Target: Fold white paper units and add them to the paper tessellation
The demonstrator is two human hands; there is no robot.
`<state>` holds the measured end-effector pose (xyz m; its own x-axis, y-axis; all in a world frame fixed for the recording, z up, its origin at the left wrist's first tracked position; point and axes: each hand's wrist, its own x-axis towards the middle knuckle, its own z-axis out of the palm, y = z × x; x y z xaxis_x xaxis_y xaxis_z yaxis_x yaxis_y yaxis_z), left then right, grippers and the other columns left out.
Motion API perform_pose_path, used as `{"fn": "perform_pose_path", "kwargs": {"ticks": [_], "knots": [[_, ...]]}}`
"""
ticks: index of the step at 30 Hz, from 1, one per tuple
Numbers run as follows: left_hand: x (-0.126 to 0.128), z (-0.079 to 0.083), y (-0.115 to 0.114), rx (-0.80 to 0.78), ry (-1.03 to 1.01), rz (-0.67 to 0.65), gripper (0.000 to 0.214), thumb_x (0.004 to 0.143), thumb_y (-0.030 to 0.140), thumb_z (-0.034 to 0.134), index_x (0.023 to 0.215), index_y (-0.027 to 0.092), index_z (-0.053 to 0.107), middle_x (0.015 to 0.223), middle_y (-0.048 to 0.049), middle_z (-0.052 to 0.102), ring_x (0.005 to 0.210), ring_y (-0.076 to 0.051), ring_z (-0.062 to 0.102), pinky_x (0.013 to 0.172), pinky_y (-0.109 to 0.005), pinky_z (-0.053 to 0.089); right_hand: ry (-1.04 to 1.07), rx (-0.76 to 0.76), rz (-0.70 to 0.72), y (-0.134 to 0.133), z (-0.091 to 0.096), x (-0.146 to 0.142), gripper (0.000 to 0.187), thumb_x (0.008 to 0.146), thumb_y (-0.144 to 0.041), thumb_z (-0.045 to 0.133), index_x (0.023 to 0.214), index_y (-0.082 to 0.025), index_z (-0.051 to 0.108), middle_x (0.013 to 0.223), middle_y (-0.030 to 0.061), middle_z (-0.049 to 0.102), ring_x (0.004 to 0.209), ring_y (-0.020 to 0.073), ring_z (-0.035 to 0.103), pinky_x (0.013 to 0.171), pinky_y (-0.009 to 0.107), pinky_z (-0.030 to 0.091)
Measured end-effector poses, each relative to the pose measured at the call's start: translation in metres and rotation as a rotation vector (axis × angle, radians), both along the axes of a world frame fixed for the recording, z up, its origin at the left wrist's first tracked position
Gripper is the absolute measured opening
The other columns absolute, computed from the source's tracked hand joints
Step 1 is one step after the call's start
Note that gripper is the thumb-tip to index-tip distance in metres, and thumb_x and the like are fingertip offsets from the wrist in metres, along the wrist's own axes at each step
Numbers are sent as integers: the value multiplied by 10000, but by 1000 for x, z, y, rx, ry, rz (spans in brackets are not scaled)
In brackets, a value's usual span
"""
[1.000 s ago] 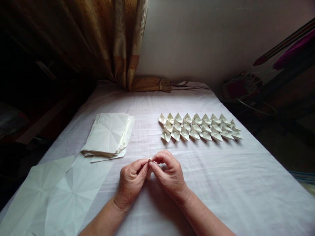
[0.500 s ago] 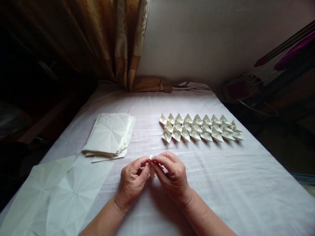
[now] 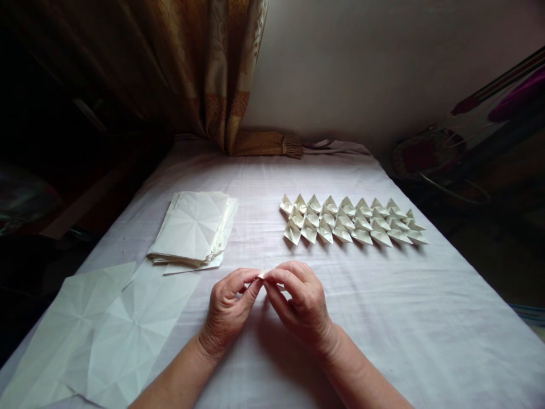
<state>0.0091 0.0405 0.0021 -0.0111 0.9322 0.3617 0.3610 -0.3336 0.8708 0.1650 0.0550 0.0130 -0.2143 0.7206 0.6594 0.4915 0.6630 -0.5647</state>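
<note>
My left hand [image 3: 227,309] and my right hand [image 3: 300,301] meet low in the middle of the view, fingertips pinched together on a small folded white paper piece [image 3: 263,275]. Only a sliver of that paper shows between the thumbs and forefingers. Beyond the hands, several small folded paper shapes [image 3: 351,222] lie in close rows on the white cloth. To the left stands a stack of creased white paper squares [image 3: 193,227].
A white cloth [image 3: 383,318] covers the surface. Large creased paper sheets [image 3: 93,329] lie flat at the lower left. A brown patterned curtain [image 3: 221,74] hangs at the back. Dark clutter and a round frame [image 3: 430,156] sit off the right edge.
Both hands stay pinched on the small paper, with only slight finger shifts. The view has drifted a little, so everything sits slightly further right.
</note>
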Motion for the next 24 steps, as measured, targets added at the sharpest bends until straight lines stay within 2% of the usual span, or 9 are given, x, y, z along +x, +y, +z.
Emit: {"fn": "perform_pose_path", "kwargs": {"ticks": [4,9,12,16,20,24], "knots": [[-1,4,-2,-29,5,9,150,857,266,594,864,178,715,800,-49,729,694,-147,675,583,-206,540,-54,28,-6,0,0,3,117,898,-147,567,940,-216,651,767,22,653,693,152,583,674,307,424],[-4,17,-6,-143,-53,-34,216,880,336,556,907,183,707,853,-44,699,675,-133,649,549,-202,529,-188,177,36,0,9,7,184,895,-104,566,1008,-218,656,764,23,661,676,145,570,657,304,396],[-3,25,-6,-209,-50,3,198,862,345,588,856,175,689,815,-31,676,662,-126,629,529,-190,516,-242,234,41,-1,11,9,216,902,-109,566,1044,-243,658,809,22,678,743,152,593,726,319,412],[-2,32,-3,-290,-39,24,191,835,333,598,814,163,682,737,-18,665,628,-124,613,492,-179,493,-270,264,25,-2,5,12,246,907,-112,568,1078,-268,648,831,9,694,783,149,611,803,333,430],[-2,31,-1,-302,-4,6,196,835,330,582,790,165,676,686,-9,664,603,-122,606,493,-179,493,-290,273,28,-1,-2,13,266,908,-117,560,1097,-283,649,835,7,697,791,152,623,808,335,435],[-1,20,-2,-334,-19,29,198,836,341,581,786,172,673,646,7,658,586,-124,615,518,-195,500,-342,294,12,-2,-5,13,204,912,-110,548,1026,-236,660,842,25,697,806,163,616,812,336,431]]}}
